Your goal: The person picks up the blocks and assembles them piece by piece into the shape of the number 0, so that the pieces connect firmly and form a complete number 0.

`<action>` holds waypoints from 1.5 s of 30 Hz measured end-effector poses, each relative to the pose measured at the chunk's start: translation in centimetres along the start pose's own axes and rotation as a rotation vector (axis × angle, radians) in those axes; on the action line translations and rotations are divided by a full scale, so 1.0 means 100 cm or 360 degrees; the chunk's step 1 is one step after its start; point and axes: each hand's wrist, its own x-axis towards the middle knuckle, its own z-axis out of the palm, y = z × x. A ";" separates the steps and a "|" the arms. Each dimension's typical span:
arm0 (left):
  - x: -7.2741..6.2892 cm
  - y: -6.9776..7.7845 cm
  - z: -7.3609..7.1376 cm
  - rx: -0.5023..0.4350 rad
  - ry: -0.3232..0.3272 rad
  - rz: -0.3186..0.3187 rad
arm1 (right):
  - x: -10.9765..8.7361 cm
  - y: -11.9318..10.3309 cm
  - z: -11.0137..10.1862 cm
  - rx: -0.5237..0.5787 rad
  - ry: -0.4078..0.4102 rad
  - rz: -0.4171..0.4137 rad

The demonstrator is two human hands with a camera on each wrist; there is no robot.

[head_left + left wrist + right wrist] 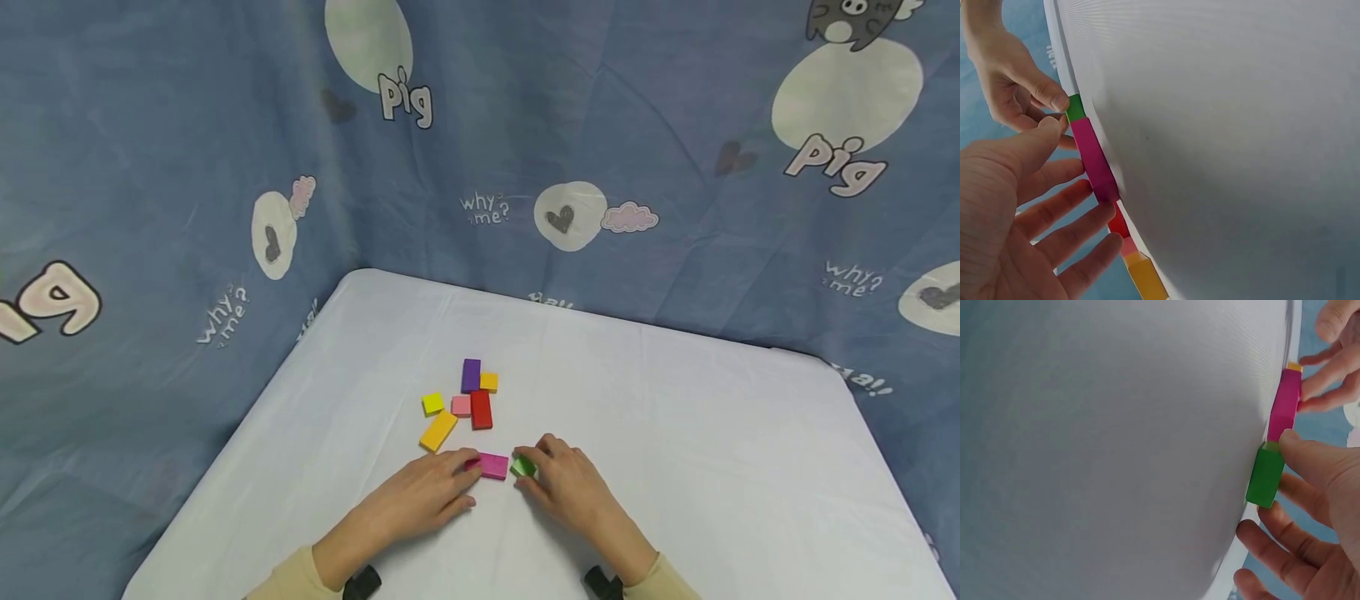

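Green block, pinched by the fingers of the right hand, is just beside the magenta block on the desk; the left hand spreads loosely, so uneven pushing could skew them.

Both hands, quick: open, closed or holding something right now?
Left hand: open, beside the magenta rectangular block, not grasping it.
Right hand: closed on the green block in a pinch grip.
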 end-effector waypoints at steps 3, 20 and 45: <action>0.000 0.000 0.000 -0.0015 0.0011 0.0027 | -0.002 0.003 -0.001 0.0017 0.0014 0.0019; 0.001 0.001 0.001 -0.0078 0.0032 -0.0033 | -0.015 0.015 -0.003 0.0084 0.0136 0.0072; 0.006 0.005 0.004 -0.0119 0.0061 0.0075 | -0.026 0.021 -0.006 0.0355 0.0089 0.0101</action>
